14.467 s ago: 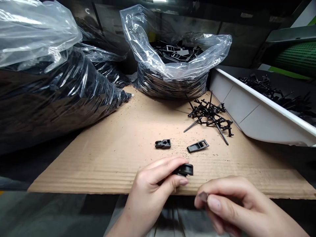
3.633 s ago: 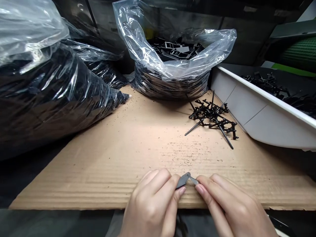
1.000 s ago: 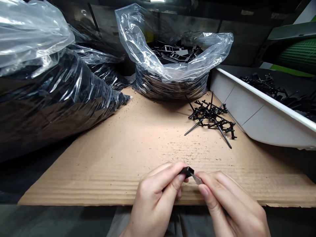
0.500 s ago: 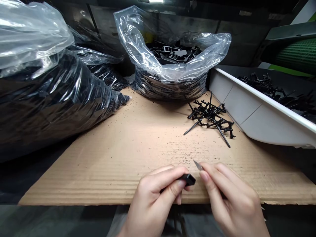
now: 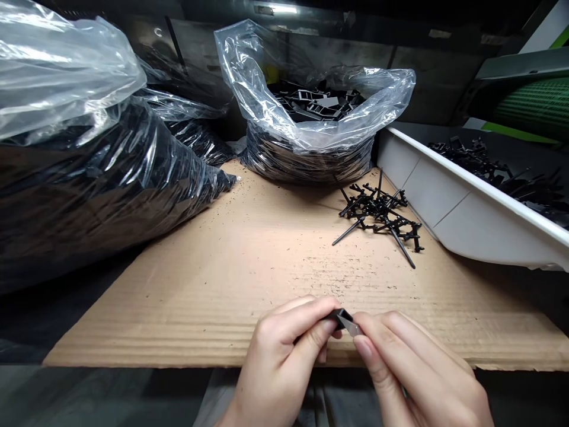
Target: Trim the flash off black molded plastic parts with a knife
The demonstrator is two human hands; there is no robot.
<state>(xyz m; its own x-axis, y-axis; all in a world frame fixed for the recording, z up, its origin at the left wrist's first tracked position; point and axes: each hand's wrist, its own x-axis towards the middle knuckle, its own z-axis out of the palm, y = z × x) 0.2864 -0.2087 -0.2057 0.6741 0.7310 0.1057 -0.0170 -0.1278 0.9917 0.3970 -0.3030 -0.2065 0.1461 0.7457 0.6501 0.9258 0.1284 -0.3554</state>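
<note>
Near the front edge of the cardboard (image 5: 200, 284), my left hand (image 5: 284, 350) pinches a small black plastic part (image 5: 338, 318) between thumb and fingers. The part's end is hollow and faces right; its other end is hidden in the hand. My right hand (image 5: 413, 362) is closed on a small knife blade (image 5: 350, 326), held between thumb and forefinger. The blade's tip lies at the open end of the black part. Whether the blade has a handle is hidden by the palm.
Black sprue scraps (image 5: 377, 213) lie in a tangle on the cardboard, with dark shavings nearby. Behind stands an open clear bag (image 5: 311, 142) of black parts. Full bags (image 5: 89, 178) bulge in from the left. A white tray (image 5: 444, 184) holding black pieces borders the right.
My right hand has brought the blade down and left, from just apart to the hollow end of the black part. My left hand has stayed nearly in place.
</note>
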